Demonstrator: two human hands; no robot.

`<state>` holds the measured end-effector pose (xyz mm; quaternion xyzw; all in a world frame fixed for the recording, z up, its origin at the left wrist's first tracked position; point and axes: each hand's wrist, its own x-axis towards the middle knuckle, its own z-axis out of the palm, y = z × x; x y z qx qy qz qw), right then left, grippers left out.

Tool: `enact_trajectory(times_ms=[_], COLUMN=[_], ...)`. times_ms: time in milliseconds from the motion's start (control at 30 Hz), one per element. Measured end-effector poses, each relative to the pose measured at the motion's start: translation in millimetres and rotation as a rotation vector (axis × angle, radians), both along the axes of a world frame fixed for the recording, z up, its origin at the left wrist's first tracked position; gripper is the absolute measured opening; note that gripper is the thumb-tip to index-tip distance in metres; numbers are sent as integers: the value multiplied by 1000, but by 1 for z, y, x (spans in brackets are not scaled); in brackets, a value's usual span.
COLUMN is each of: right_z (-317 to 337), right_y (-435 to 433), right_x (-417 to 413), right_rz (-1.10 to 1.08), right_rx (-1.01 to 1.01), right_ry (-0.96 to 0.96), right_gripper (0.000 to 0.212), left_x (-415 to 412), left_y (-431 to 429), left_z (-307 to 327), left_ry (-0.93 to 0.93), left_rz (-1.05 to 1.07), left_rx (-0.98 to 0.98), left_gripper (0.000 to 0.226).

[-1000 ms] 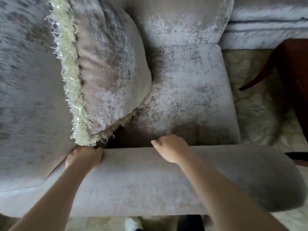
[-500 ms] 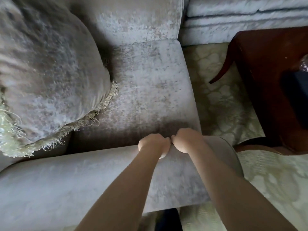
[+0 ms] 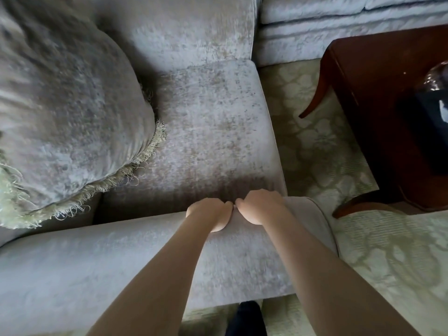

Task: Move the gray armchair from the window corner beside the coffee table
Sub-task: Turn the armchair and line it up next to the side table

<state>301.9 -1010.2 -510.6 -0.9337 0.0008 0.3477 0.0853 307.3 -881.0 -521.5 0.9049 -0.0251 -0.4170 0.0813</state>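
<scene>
Left hand (image 3: 210,213) and right hand (image 3: 260,206) curled, gripping armrest (image 3: 145,267) of gray armchair (image 3: 208,132). Coffee table (image 3: 378,93) near at 2 o'clock; final positioning likely left.

— What can't you make out from up here?

— My fingertips: both my left hand (image 3: 210,212) and right hand (image 3: 260,204) curl over the armrest (image 3: 121,267), hiding them. The fringed cushion (image 3: 65,112) is blurred and cut off at the left edge.

— And the counter?

— The wooden counter (image 3: 378,76) runs off the right edge; the dark, shiny thing (image 3: 434,98) on it I can't identify.
</scene>
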Motion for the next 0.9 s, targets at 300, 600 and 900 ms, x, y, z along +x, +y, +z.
enact_trajectory(times_ms=[300,600,900], right_z=[-1,18,15], right_y=[4,156,391], right_x=[20,39,-8], right_rz=[-206,131,28], right_rx=[-2,-176,285], right_ry=[192,139,-123], right_gripper=[59,45,36], left_x=[-3,-18,-25], left_y=[22,280,358], left_z=[8,23,22], left_ry=[-68,-143,-280], left_rz=[-153,128,211], left_rx=[-60,82,286], left_gripper=[60,61,39])
